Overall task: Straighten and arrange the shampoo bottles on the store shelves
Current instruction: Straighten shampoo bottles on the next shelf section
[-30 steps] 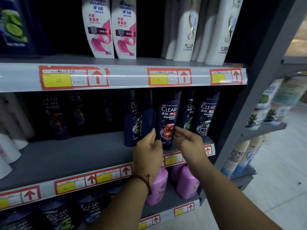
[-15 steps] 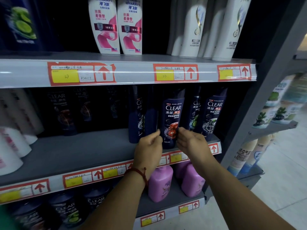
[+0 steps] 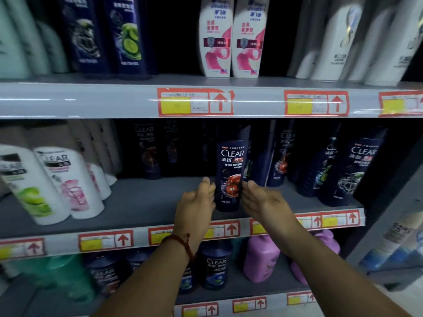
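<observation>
Price tags (image 3: 195, 102) up top in a row: red borders, a yellow patch, a red up-arrow on each. Lower tags (image 3: 105, 240) match them. Grey upright post (image 3: 370, 239) at right.

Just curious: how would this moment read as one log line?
object: CLEAR shampoo bottle, upright, middle shelf | left hand: holds its left side | right hand: touches its right side

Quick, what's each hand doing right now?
Left hand: grips the dark CLEAR bottle.
Right hand: open, pressing that bottle's right side.
</observation>
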Demonstrator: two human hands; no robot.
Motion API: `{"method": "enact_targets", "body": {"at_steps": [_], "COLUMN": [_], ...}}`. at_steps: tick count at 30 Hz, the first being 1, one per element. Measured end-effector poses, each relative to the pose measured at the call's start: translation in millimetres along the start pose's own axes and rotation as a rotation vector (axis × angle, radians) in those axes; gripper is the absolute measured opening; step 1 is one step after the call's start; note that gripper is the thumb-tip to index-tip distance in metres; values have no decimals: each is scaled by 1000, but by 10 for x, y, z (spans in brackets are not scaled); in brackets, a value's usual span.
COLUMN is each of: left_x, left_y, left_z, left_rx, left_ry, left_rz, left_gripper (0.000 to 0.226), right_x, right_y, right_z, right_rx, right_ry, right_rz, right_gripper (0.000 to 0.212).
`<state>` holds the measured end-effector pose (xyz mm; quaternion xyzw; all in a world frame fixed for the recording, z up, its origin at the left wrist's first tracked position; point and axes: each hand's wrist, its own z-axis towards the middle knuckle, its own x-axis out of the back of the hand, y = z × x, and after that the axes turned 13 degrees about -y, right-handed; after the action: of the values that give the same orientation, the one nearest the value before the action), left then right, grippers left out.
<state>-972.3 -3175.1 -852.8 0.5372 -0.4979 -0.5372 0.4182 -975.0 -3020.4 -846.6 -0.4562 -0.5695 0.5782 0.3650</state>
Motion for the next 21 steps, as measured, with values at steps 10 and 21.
{"method": "enact_targets", "body": {"at_steps": [10,21], "left_x": [731,932], "left_y": [46,54], "left_z": [319,371], "left_rx": [-84,43], "left_ry": [118,212], "left_rz": [-116,-243], "left_gripper": [60,64], "right_x": [-697,-867], "right_y": [99,106], "right_z": [702,892], "right_rx": [37,-30], "right_ry": [-35,154], "right_rz": [-136,139], "right_gripper": [37,52]}}
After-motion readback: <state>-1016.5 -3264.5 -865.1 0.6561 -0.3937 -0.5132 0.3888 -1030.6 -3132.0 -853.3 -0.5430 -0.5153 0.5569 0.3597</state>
